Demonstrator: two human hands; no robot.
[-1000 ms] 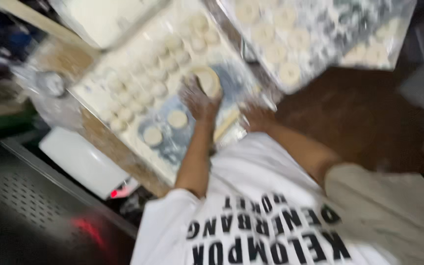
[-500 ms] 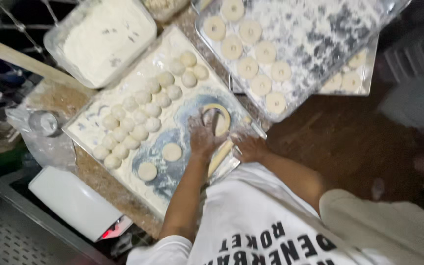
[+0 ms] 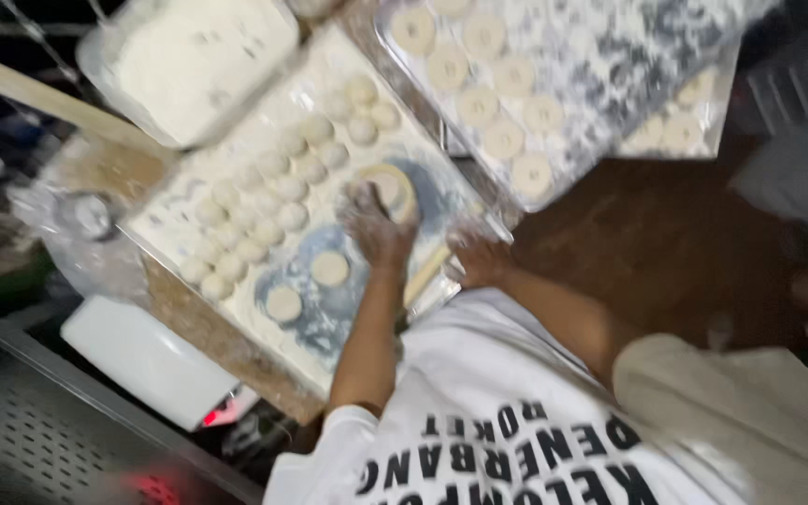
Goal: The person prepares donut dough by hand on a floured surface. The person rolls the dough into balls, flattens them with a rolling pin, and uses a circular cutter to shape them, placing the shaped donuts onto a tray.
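The left hand [image 3: 373, 223] is pressing flat on a dough disc [image 3: 393, 190], fingers spread and floury, its grip released rather than closed round anything. The disc is lying on the floured tray [image 3: 236, 323], under and just beyond the fingertips. The right hand [image 3: 479, 257] is resting at the tray's near corner, just right of the left hand; its grip is too blurred to tell.

Left of the pressing hand, two flat rounds [image 3: 329, 268] are lying on the bare blue patch of the tray. Beyond them, rows of dough balls [image 3: 264, 201] are filling the tray's far-left part.

Beyond and right of both hands, a second tray [image 3: 610, 84] is holding dough rings [image 3: 502, 137] in rows, the rest dusted with flour. Far left of the hands, a tub [image 3: 184, 56] is holding white flour. A white lid-like slab [image 3: 147, 360] is lying near the left elbow, beside the wooden worktop [image 3: 189, 318].
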